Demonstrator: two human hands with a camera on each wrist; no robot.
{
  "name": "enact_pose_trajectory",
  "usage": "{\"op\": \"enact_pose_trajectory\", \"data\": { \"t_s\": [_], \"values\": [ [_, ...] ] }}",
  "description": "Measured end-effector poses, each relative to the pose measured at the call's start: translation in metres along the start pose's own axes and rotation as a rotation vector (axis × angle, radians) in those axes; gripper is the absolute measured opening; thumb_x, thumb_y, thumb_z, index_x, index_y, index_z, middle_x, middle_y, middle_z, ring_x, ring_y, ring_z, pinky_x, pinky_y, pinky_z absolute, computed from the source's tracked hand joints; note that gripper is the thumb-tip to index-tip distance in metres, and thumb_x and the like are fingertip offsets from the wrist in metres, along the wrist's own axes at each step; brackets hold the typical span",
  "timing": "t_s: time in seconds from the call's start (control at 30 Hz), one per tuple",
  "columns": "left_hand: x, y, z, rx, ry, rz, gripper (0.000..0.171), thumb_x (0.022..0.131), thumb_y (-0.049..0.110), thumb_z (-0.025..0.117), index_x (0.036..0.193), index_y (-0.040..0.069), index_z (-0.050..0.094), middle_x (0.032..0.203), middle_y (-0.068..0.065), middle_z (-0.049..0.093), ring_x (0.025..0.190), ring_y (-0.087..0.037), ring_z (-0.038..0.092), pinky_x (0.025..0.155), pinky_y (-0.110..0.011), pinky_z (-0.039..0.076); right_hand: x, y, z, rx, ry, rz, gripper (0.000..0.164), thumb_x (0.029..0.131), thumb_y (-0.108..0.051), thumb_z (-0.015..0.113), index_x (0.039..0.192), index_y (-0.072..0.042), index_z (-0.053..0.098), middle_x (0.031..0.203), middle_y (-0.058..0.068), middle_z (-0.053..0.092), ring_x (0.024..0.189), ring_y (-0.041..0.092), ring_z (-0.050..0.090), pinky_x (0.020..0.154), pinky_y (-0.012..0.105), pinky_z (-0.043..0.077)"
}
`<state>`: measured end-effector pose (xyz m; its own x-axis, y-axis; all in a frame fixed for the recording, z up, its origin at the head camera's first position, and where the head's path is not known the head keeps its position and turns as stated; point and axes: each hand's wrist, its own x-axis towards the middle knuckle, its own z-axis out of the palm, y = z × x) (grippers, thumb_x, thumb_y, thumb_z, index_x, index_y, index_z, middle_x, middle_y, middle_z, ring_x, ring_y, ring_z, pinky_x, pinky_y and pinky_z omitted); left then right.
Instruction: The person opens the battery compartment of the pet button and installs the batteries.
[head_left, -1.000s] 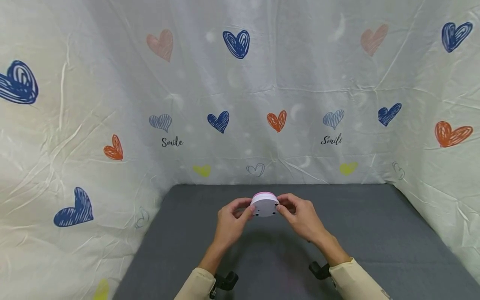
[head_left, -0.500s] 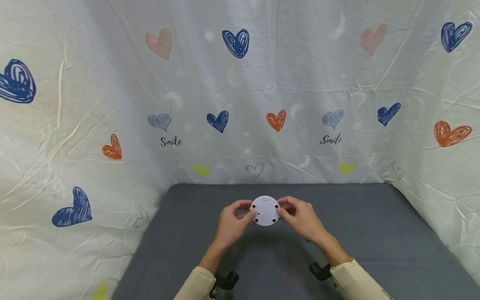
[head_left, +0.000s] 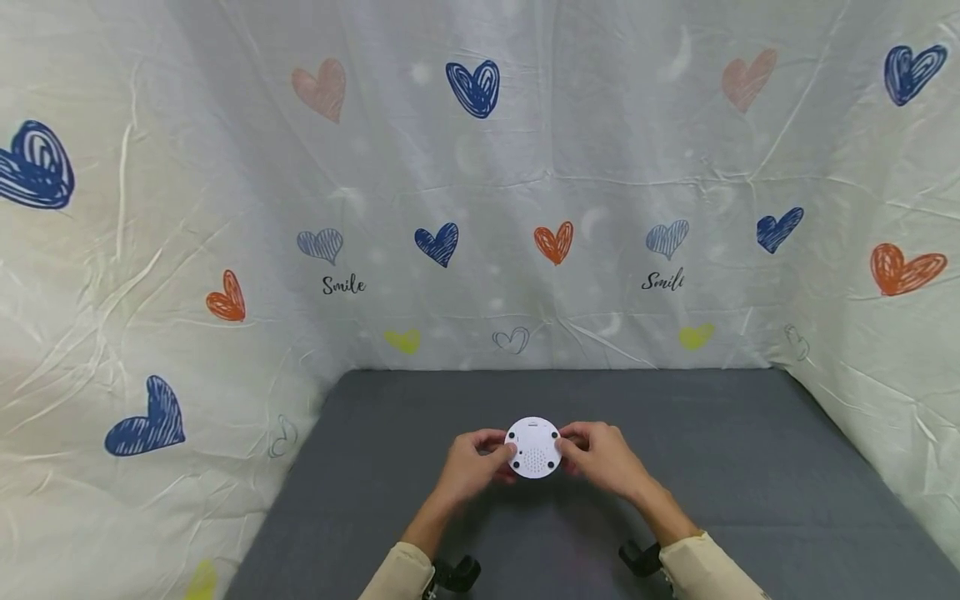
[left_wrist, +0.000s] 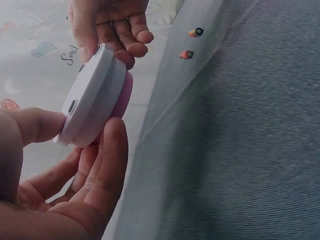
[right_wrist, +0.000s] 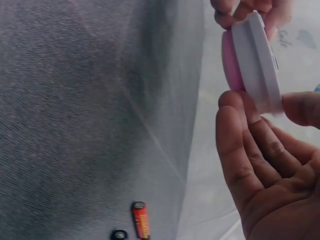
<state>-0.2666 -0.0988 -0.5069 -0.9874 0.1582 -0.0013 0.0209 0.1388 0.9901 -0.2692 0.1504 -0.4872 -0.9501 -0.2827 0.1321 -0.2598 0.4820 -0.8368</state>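
A round white sound button [head_left: 534,460] with a pink top is held up between both hands, its underside turned toward the head camera. Black feet and a patch of small holes show on that underside. My left hand [head_left: 468,468] pinches its left edge, thumb on the underside and fingers behind. On the opposite edge, my right hand [head_left: 603,458] grips it the same way. The pink top [left_wrist: 123,95] faces away, seen side-on in the left wrist view. In the right wrist view, the right thumb [right_wrist: 302,107] presses against the white base.
A dark grey cloth [head_left: 705,467] covers the table. Small red batteries [left_wrist: 186,54] lie on it in the left wrist view; one battery [right_wrist: 141,220] shows in the right wrist view. A white curtain [head_left: 480,167] with printed hearts hangs around the back and sides.
The sound button has tilted, so its underside has gone from edge-on to facing the head camera. Both hands have come slightly lower with it.
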Motion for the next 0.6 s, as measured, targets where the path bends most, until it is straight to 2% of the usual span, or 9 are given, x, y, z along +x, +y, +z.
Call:
{"op": "enact_pose_trajectory", "data": {
  "t_s": [0.27, 0.6],
  "values": [
    [-0.001, -0.016, 0.005, -0.06, -0.07, -0.089, 0.037, 0.102, 0.006, 0.071, 0.132, -0.015, 0.066, 0.103, -0.016, 0.075, 0.074, -0.021, 0.079, 0.069, -0.039, 0.072, -0.004, 0.012, 0.007, 0.009, -0.054, 0.073, 0.018, 0.104, -0.014, 0.072, 0.111, 0.001, 0.079, 0.078, 0.003, 0.077, 0.064, 0.016, 0.071, 0.057, 0.026, 0.059],
    [-0.004, -0.027, 0.01, -0.081, -0.117, -0.139, 0.03, 0.101, 0.0, 0.069, 0.124, -0.019, 0.065, 0.101, -0.017, 0.074, 0.077, -0.028, 0.08, 0.069, -0.043, 0.072, -0.012, 0.021, 0.013, 0.05, -0.097, 0.116, 0.019, 0.103, -0.012, 0.072, 0.11, 0.004, 0.078, 0.076, 0.007, 0.076, 0.061, 0.018, 0.072, 0.054, 0.032, 0.063]
  ]
}}
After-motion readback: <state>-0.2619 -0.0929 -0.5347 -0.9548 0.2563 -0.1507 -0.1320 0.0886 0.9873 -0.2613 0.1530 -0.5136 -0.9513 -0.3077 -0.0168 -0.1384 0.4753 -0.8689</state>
